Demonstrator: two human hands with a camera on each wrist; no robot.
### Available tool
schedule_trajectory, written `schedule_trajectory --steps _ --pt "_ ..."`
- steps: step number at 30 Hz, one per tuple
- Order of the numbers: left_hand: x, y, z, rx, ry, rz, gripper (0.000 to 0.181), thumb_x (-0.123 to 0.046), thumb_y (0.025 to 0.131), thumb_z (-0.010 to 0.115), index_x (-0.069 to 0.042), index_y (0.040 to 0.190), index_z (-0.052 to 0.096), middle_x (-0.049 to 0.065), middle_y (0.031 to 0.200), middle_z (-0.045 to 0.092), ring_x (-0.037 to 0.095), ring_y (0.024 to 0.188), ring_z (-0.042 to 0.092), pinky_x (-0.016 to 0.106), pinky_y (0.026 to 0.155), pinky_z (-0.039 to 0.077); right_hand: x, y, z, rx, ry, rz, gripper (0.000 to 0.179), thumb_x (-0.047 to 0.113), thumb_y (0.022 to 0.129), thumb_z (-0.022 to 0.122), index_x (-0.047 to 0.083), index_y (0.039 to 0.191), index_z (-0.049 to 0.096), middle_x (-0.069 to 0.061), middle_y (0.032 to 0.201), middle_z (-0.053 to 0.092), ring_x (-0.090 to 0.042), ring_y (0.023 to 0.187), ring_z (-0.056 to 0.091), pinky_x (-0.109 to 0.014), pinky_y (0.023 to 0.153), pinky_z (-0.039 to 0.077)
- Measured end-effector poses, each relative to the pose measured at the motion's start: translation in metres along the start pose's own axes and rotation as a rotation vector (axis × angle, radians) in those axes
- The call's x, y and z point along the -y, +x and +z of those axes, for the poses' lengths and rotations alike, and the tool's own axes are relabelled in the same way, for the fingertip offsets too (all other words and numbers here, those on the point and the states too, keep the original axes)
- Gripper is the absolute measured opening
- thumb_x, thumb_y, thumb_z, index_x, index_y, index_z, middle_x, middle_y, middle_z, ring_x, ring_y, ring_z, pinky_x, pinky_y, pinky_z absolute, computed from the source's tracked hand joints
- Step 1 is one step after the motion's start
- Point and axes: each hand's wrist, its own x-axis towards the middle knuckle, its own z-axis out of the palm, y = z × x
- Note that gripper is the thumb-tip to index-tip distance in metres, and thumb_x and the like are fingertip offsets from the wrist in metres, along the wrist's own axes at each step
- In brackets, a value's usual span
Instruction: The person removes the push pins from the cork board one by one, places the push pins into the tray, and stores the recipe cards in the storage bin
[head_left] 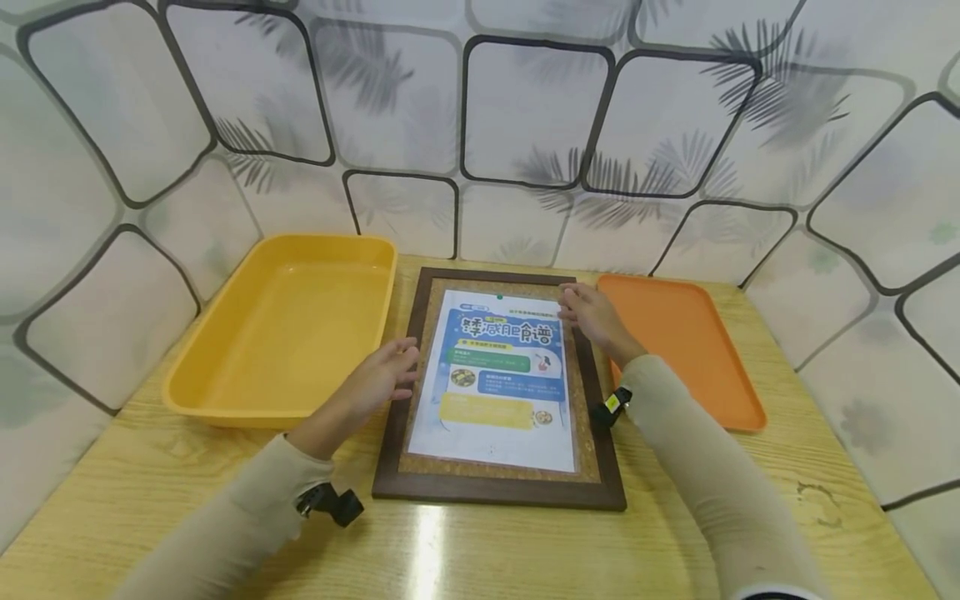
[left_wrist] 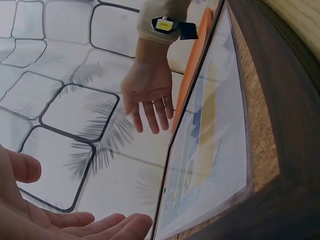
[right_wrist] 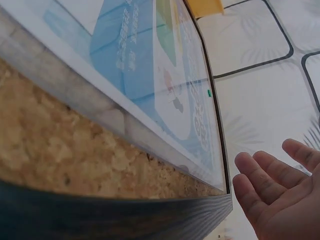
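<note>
A cork board [head_left: 415, 467] in a dark brown frame lies on the table. On it is a laminated sheet [head_left: 491, 446] printed in blue, green and yellow, with a green pushpin [head_left: 499, 297] at its top edge. My left hand [head_left: 378, 375] hovers by the frame's left side, fingers relaxed and holding nothing. Over the upper right of the frame is my right hand [head_left: 596, 318], also holding nothing. In the right wrist view its loosely spread fingers [right_wrist: 265, 175] are near a corner of the frame. The left wrist view shows both palms on either side of the board.
A deep yellow tray [head_left: 277, 412] stands on the left, close to my left forearm. Behind my right arm lies a flat orange tray [head_left: 682, 333]. A white patterned curtain-like backdrop [head_left: 536, 108] rises behind the wooden table [head_left: 525, 550] and along both sides.
</note>
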Motion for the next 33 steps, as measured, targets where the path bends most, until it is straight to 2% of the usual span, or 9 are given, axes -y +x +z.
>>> schedule_trajectory --steps 8,14,21,29,33 --pt "0.006 0.002 0.007 0.006 0.012 -0.081 0.059 -0.033 0.106 0.033 0.002 0.151 0.019 0.025 0.151 0.029 0.043 0.133 0.036 0.051 0.105 0.036 -0.008 0.011 0.009 -0.024 -0.122 0.028 0.05 0.036 0.105 0.04 0.007 0.146 0.039 -0.019 0.138 0.05 -0.034 0.118 0.056 -0.05 0.098 0.043" --pt "0.009 0.003 0.011 0.0 0.009 -0.1 0.057 -0.031 0.106 0.034 0.005 0.148 0.022 0.028 0.15 0.029 0.046 0.133 0.034 0.052 0.104 0.037 -0.01 0.02 0.016 -0.023 -0.179 0.043 0.049 0.034 0.104 0.042 0.008 0.145 0.04 -0.02 0.138 0.05 -0.034 0.116 0.057 -0.05 0.1 0.041" --pt "0.011 0.004 0.014 -0.029 0.01 -0.123 0.053 -0.028 0.106 0.034 0.004 0.147 0.027 0.026 0.148 0.033 0.046 0.131 0.037 0.051 0.102 0.039 -0.009 0.029 0.026 -0.021 -0.222 0.073 0.049 0.037 0.103 0.042 0.012 0.145 0.041 -0.016 0.14 0.05 -0.033 0.116 0.056 -0.053 0.104 0.035" --pt "0.012 0.006 0.016 -0.038 0.019 -0.134 0.051 -0.028 0.106 0.036 0.003 0.147 0.03 0.026 0.143 0.039 0.043 0.129 0.041 0.052 0.102 0.039 -0.009 0.037 0.033 -0.014 -0.257 0.044 0.053 0.045 0.101 0.041 0.015 0.145 0.042 -0.015 0.138 0.051 -0.033 0.12 0.052 -0.052 0.105 0.034" --pt "0.01 0.006 0.016 -0.042 0.022 -0.134 0.051 -0.028 0.106 0.036 0.003 0.146 0.03 0.025 0.141 0.041 0.042 0.127 0.043 0.051 0.101 0.04 -0.007 0.041 0.038 -0.021 -0.278 0.021 0.051 0.041 0.101 0.042 0.014 0.144 0.043 -0.014 0.135 0.053 -0.033 0.123 0.049 -0.051 0.105 0.034"
